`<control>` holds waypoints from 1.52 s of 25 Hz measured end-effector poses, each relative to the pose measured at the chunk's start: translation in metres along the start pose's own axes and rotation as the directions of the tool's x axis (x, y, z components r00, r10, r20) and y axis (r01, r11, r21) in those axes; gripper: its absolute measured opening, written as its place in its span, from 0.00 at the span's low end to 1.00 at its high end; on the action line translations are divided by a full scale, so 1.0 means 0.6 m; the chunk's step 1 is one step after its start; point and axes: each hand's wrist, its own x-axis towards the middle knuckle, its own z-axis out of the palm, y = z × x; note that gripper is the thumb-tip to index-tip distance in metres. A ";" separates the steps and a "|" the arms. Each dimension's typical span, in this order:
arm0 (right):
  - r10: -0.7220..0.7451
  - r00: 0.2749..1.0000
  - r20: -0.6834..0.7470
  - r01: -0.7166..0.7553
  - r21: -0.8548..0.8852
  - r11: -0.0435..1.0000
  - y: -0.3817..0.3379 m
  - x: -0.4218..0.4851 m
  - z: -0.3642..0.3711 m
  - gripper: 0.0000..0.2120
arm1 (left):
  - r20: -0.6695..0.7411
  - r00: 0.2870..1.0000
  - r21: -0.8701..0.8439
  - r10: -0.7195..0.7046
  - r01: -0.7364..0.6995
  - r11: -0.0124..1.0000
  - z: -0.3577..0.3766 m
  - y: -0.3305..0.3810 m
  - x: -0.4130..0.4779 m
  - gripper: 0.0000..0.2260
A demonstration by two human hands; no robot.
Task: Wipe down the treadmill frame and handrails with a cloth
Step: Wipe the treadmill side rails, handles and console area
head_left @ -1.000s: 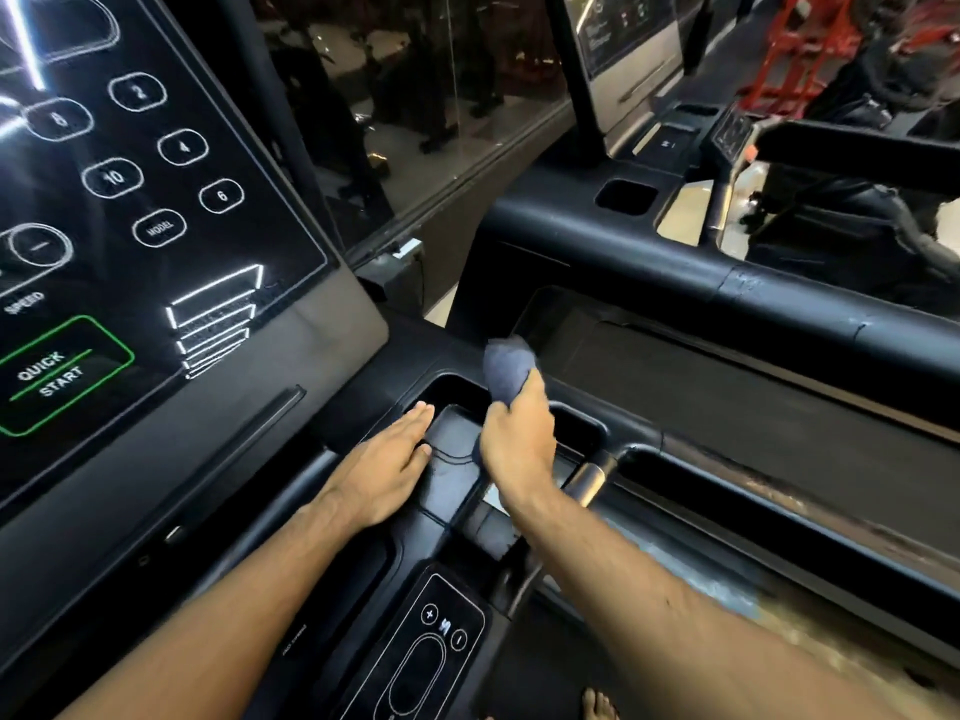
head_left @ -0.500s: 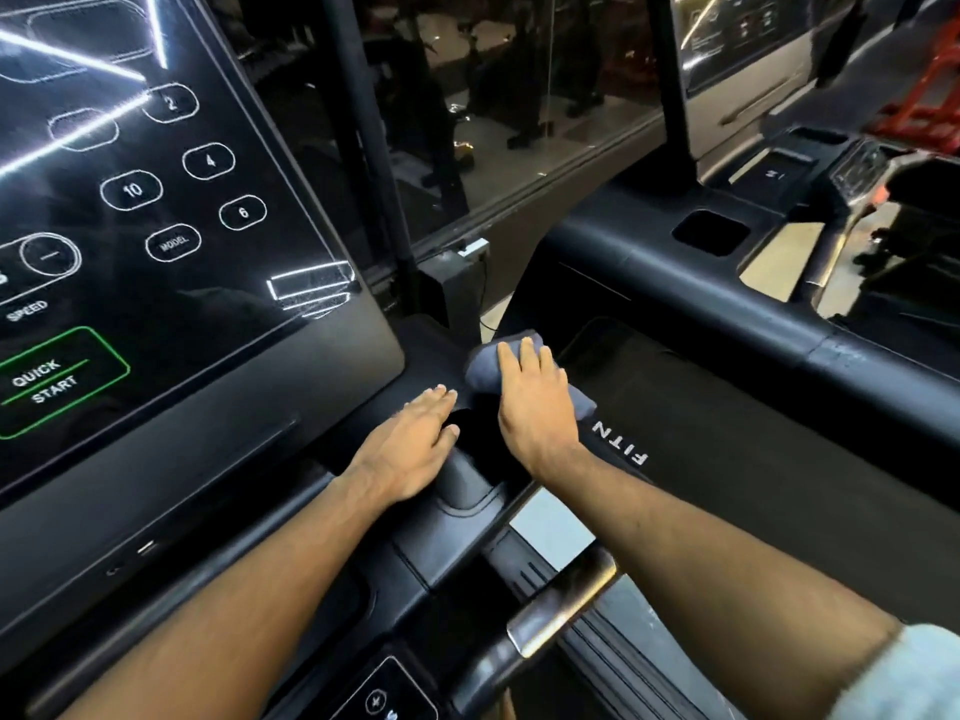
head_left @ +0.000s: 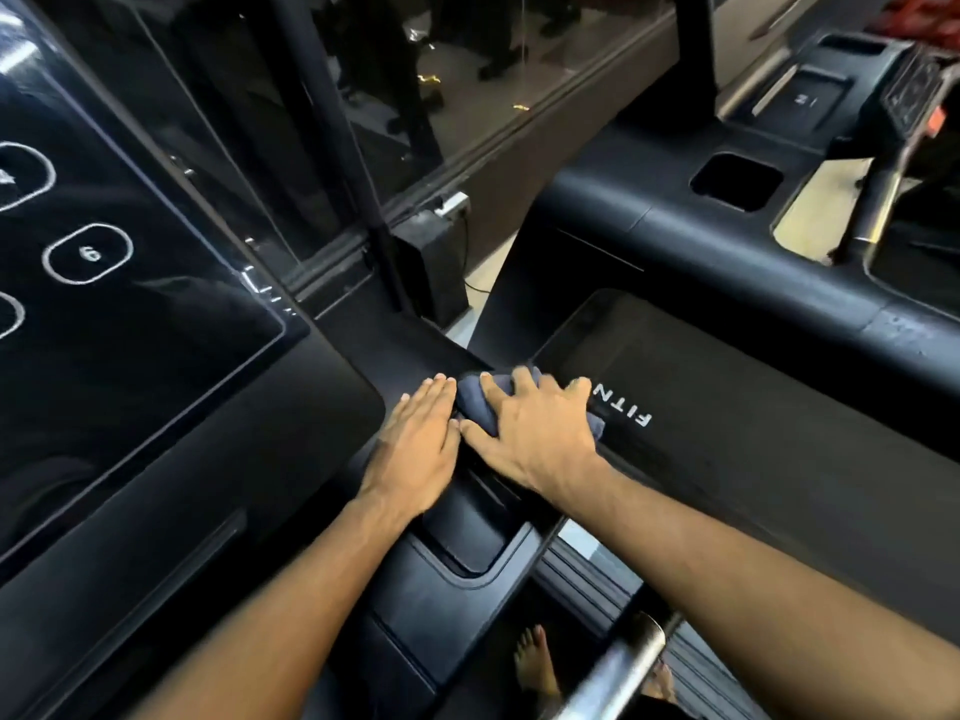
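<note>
A right hand (head_left: 535, 433) presses a crumpled dark-blue cloth (head_left: 475, 402) flat-fingered onto the black treadmill frame (head_left: 431, 589); the left hand (head_left: 418, 444) rests open, just beside it.

R hand (head_left: 540, 433), fingers spread, presses a crumpled dark blue-grey cloth (head_left: 475, 400) onto the black plastic treadmill frame (head_left: 405, 353). L hand (head_left: 415, 439) lies flat just beside the cloth. Glossy black console panel (head_left: 130, 330) at left; silver metal handrail (head_left: 623, 662) btm right.

A gym, treadmill console (head_left: 104, 283) with numbered touch buttons, second treadmill (head_left: 727, 241) alongside, glass wall (head_left: 467, 70)
</note>
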 end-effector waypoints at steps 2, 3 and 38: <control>0.047 0.993 0.108 -0.066 0.173 0.983 0.008 0.008 -0.001 0.34 | 0.013 1.000 0.005 0.007 -0.007 1.000 -0.002 0.006 0.001 0.25; 0.069 0.982 0.176 -0.111 0.242 0.964 0.016 0.008 0.001 0.33 | 0.035 0.999 0.007 0.009 -0.010 1.000 -0.002 0.012 0.001 0.25; 0.690 0.720 0.074 -0.692 0.008 0.722 0.129 -0.189 0.051 0.24 | 0.275 0.898 0.223 0.344 -0.407 0.886 0.048 0.141 -0.033 0.30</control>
